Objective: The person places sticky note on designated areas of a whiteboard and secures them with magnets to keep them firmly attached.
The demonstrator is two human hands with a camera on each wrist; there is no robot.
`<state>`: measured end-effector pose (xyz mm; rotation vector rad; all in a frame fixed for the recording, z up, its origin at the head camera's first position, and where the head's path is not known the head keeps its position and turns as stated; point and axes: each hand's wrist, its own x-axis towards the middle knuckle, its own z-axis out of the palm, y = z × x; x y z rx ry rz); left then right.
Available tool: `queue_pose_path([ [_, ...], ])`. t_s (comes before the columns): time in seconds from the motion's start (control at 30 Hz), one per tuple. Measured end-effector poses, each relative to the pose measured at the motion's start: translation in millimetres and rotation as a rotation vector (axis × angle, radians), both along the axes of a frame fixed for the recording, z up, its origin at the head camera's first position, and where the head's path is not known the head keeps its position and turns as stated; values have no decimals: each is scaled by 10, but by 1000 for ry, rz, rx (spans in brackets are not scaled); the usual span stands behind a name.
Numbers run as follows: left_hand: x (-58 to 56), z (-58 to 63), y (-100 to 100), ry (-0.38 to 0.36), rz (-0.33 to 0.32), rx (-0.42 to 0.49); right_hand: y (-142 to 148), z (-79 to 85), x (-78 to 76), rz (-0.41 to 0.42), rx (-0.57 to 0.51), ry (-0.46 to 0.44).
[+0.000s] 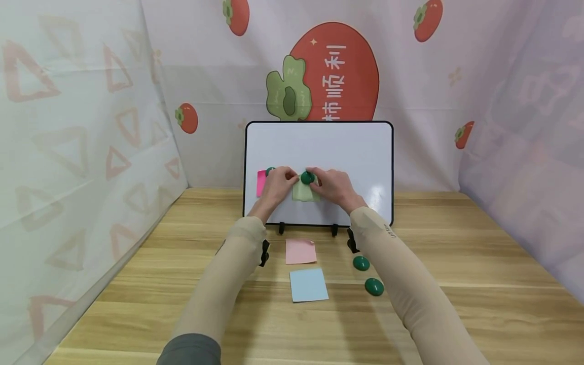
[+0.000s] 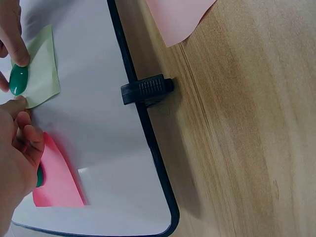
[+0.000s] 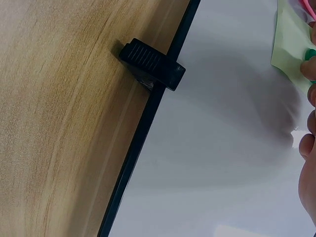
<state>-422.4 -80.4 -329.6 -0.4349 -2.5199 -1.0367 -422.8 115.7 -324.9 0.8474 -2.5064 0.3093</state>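
Note:
In the head view a pale green sticky note [image 1: 304, 194] lies against an upright whiteboard [image 1: 351, 147]. My right hand [image 1: 336, 185] grips a round green magnet [image 1: 307, 178] between thumb and finger, over the note's upper part. My left hand [image 1: 278, 184] pinches the note's left edge, as the left wrist view also shows at the note's corner [image 2: 43, 74]. Left of it a hot pink sticky note [image 1: 261, 183] is on the board under another green magnet [image 1: 270, 171], partly hidden by my left hand. Only fingers of my right hand show in the right wrist view.
A light pink note [image 1: 300, 252] and a light blue note [image 1: 308, 285] lie on the wooden table [image 1: 182, 263]. Two green magnets, one farther back [image 1: 361, 263] and one nearer [image 1: 374, 287], lie by my right forearm. Black feet [image 1: 281, 228] hold the board's lower edge.

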Motion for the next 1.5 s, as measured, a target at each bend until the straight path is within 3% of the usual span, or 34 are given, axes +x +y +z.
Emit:
queue_pose_path([
  [0.73, 11, -40, -97, 38, 6, -16, 83, 63, 63, 18, 51, 16],
  [1.13, 216, -75, -180, -14, -82, 18, 268, 44, 189, 74, 33, 33],
  [1.5, 376, -151, -292, -49, -149, -35, 537, -47, 314, 74, 21, -19],
])
